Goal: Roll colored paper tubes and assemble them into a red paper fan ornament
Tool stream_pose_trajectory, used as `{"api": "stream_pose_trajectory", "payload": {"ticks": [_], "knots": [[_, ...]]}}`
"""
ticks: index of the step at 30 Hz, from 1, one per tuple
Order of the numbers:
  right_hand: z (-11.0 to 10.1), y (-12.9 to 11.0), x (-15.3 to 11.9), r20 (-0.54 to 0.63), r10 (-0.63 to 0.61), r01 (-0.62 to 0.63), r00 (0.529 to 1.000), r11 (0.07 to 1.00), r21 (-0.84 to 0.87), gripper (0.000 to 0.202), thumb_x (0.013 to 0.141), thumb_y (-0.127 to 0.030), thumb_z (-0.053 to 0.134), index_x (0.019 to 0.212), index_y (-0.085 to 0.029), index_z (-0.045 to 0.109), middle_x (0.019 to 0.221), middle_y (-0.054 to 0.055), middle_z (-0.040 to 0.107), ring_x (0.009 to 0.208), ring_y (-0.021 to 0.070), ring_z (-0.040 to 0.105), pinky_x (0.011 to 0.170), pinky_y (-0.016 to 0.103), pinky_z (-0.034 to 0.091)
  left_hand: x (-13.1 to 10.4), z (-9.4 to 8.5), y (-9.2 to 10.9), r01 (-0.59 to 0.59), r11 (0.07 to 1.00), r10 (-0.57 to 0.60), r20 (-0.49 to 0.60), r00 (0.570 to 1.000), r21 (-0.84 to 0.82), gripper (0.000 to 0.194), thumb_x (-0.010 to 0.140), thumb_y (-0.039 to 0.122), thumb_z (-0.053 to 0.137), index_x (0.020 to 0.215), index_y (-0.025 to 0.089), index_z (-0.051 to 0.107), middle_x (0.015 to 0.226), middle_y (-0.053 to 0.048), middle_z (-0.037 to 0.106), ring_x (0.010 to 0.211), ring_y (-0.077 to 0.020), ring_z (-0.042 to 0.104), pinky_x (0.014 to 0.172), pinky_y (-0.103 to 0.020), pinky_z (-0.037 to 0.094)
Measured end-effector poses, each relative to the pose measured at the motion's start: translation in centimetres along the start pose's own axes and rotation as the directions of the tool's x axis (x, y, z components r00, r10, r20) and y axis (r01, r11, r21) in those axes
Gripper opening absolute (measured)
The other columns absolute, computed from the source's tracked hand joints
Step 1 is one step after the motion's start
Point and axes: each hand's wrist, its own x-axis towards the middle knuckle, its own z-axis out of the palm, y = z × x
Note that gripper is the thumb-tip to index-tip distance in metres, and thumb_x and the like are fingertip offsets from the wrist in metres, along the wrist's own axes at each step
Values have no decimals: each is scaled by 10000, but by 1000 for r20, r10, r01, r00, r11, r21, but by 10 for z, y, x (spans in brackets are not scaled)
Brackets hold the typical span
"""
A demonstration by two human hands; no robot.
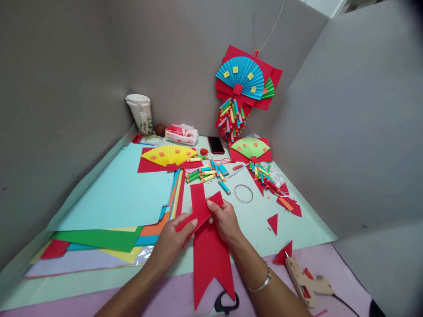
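Between both hands a folded red paper strip is held at a slant. My left hand pinches its lower left end, thumb on top. The upper right end is gripped by my right hand, a bangle on that wrist. Beneath the strip lies a long red paper banner with a V-notched lower end and a narrower top tab. Scissors, mostly covered, show a black handle below the banner's notch. Several small rolled-paper tubes lie just beyond the banner's top.
Stacked coloured paper fills the left, with a yellow fan on it. A glue gun lies at front right. A green fan, phone and lidded cup stand or lie behind. A blue fan decoration hangs at the wall.
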Motion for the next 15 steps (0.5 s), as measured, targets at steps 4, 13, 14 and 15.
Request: {"api": "stream_pose_trajectory", "payload": {"ticks": [4,13,14,15], "knots": [[1,-3,-2,-3,-8,8,1000,1000,4,306,814,-454,682,835,-149,657,490,-50,528,468,105,459,501,226,353,0,-5,-1,-41,992,52,98,994,-116,419,696,524,745,926,173,730,732,-56,716,733,-229,661,651,-287,513],[6,-5,-9,78,13,-3,997,992,-124,277,814,-440,686,788,-169,631,522,-44,549,487,109,481,501,230,360,5,-12,3,45,944,32,226,974,-326,373,737,416,752,1000,158,698,794,-61,731,707,-223,673,686,-319,511],[7,-6,-9,85,8,4,996,990,-140,277,811,-439,690,781,-171,625,528,-43,555,486,106,476,501,229,358,6,-12,3,34,950,29,198,980,-309,362,719,409,763,968,155,695,746,-44,716,662,-210,660,665,-312,505],[7,-6,-9,90,3,10,996,988,-153,280,809,-441,692,773,-173,618,533,-43,558,485,104,472,500,229,355,6,-12,2,19,957,28,158,987,-289,346,706,407,767,931,156,690,696,-24,694,614,-194,640,637,-301,496]]}}
